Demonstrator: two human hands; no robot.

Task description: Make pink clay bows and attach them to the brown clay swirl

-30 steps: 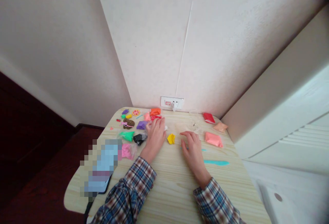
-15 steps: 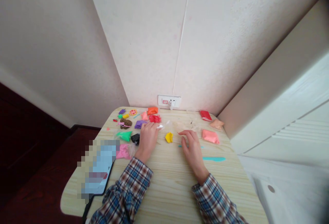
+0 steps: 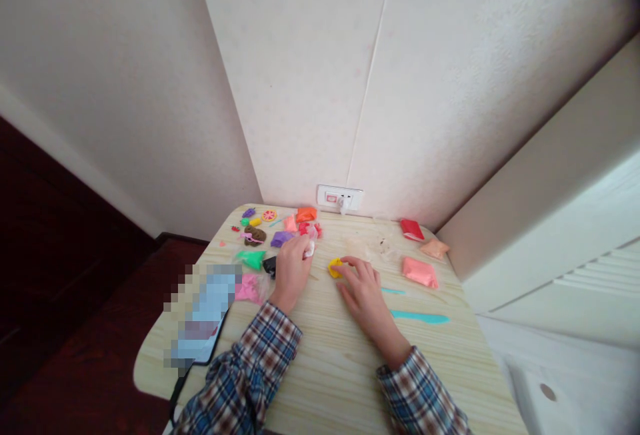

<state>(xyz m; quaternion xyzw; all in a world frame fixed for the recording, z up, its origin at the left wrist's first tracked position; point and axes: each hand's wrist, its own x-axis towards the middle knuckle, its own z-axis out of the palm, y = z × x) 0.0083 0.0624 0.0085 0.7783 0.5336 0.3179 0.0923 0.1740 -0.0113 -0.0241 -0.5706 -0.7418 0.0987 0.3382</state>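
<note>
My left hand [image 3: 293, 272] is closed in a pinch on a small plastic bag [image 3: 309, 248] with something white in it; most of the bag is hidden by the fingers. A lump of yellow clay [image 3: 332, 266] lies on the table between my hands. My right hand [image 3: 363, 292] is over its right side, with a fingertip on or just above the clay and the thumb held apart. Beside my left hand are bags of purple clay [image 3: 281, 239] and black clay [image 3: 269, 266]. A thin blue tool [image 3: 394, 291] and a blue plastic knife [image 3: 425, 318] rest right of my right hand.
Green [image 3: 251, 260], pink [image 3: 249, 288] and orange [image 3: 307, 214] clay bags and a brown figure [image 3: 255, 236] lie left. Salmon [image 3: 419, 272] and red [image 3: 412, 229] packs lie right. A blurred phone [image 3: 207, 315] is at the table's left edge; a wall socket [image 3: 340, 198] is behind.
My right hand has moved left, from beside the yellow clay to over it. My left hand has drawn the small bag in closer, and less clear plastic shows.
</note>
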